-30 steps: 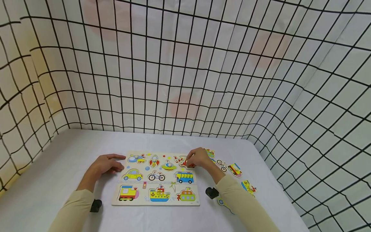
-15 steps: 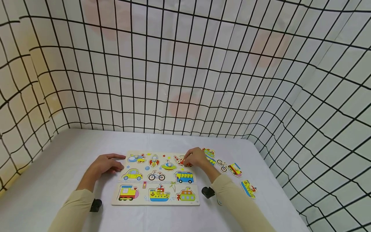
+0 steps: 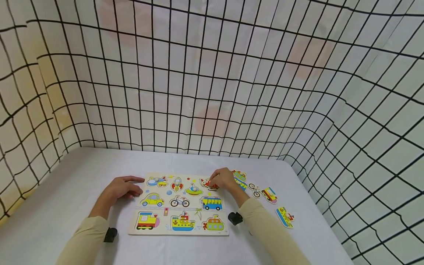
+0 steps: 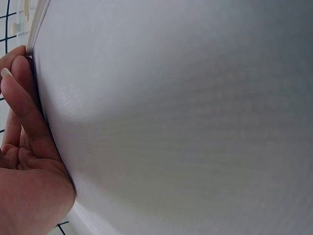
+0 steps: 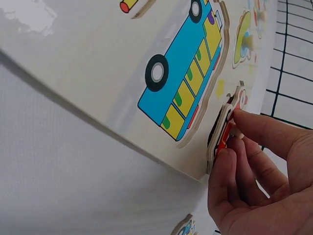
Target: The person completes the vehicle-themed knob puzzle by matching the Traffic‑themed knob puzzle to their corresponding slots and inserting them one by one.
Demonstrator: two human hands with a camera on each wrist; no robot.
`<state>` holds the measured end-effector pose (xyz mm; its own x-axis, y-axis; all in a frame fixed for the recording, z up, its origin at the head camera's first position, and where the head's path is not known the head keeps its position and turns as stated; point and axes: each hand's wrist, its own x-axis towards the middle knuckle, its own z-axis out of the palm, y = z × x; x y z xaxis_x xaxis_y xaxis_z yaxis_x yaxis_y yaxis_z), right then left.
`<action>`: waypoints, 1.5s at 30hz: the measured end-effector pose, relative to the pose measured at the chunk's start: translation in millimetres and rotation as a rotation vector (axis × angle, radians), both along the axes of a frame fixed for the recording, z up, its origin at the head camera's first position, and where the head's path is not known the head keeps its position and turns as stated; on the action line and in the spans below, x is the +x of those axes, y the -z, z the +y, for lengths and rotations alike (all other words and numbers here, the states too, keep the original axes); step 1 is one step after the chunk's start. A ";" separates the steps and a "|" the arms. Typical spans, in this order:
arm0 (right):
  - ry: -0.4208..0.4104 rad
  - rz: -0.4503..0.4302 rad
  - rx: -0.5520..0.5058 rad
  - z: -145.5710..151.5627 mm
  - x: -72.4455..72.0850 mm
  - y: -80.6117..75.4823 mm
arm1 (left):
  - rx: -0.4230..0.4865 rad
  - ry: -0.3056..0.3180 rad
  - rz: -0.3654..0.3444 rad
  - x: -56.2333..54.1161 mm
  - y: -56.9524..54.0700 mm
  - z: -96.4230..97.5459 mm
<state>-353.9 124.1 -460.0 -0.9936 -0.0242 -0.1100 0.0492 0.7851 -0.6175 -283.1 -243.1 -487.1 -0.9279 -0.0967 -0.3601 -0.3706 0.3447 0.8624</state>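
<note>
A wooden puzzle board (image 3: 194,201) with printed vehicles lies on the white table. At its upper right corner my right hand (image 3: 223,179) pinches a red helicopter puzzle piece (image 5: 225,128) by its small knob, between thumb and fingers. In the right wrist view the piece is tilted close over the board, beyond the printed blue bus (image 5: 183,78). My left hand (image 3: 120,187) rests at the board's left edge, fingers extended toward it. Its loose fingers (image 4: 27,107) lie on the table in the left wrist view. Plane (image 3: 157,181), rocket (image 3: 177,184) and saucer (image 3: 193,189) fill the rest of the top row.
Loose pieces lie right of the board: a submarine (image 3: 239,174), a bus (image 3: 240,184), a bicycle (image 3: 254,190), a train (image 3: 269,195) and a ship (image 3: 285,217). A white wall with a black grid (image 3: 212,92) closes off the table's back and sides.
My right hand has moved slightly left with the helicopter piece, which now lines up more closely with its place on the board. The left hand has stayed still.
</note>
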 end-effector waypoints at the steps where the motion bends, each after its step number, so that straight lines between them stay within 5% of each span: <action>1: 0.003 0.001 0.001 -0.3 -0.1 -0.1 | 0.000 -0.002 -0.001 0.1 -0.2 0.3; 45: -0.045 0.018 -0.016 1.1 -4.4 3.3 | -0.015 -0.019 -0.007 -1.7 2.9 -0.1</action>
<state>-358.3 125.2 -463.3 -0.9933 -0.0709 -0.0909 0.0023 0.7760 -0.6307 -284.8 -243.3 -490.1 -0.9233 -0.1199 -0.3648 -0.3831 0.3499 0.8548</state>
